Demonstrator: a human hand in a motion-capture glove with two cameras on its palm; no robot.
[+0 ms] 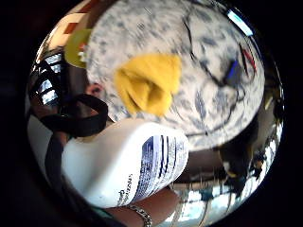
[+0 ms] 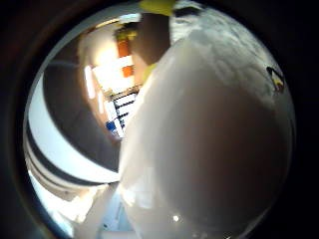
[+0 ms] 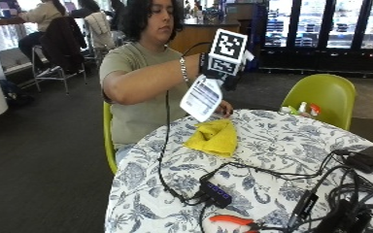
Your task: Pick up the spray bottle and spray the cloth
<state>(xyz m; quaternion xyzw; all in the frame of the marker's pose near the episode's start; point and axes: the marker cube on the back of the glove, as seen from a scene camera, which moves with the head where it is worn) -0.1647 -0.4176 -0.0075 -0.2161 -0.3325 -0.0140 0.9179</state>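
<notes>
Cables and a small black hub (image 3: 217,194) sprawl across the near side of the table (image 3: 283,145), with orange-handled pliers (image 3: 233,221) at the front edge. Beyond them the yellow cloth (image 3: 215,137) lies bunched on the patterned tablecloth, just in front of the person. Picking up looks done: the bottle (image 3: 202,97) is off the table, held tilted in the air above and a little behind the cloth by the right hand (image 3: 224,73). Its white body fills the thumb-side palm view and lies against the palm in the little-finger view, so the fingers appear wrapped around it, though the marker cube hides them from outside. The bare hand (image 3: 224,108) rests near the cloth's far edge. Spraying is what remains; no mist or wet patch shows on the cloth, and I cannot see where the nozzle points.
</notes>
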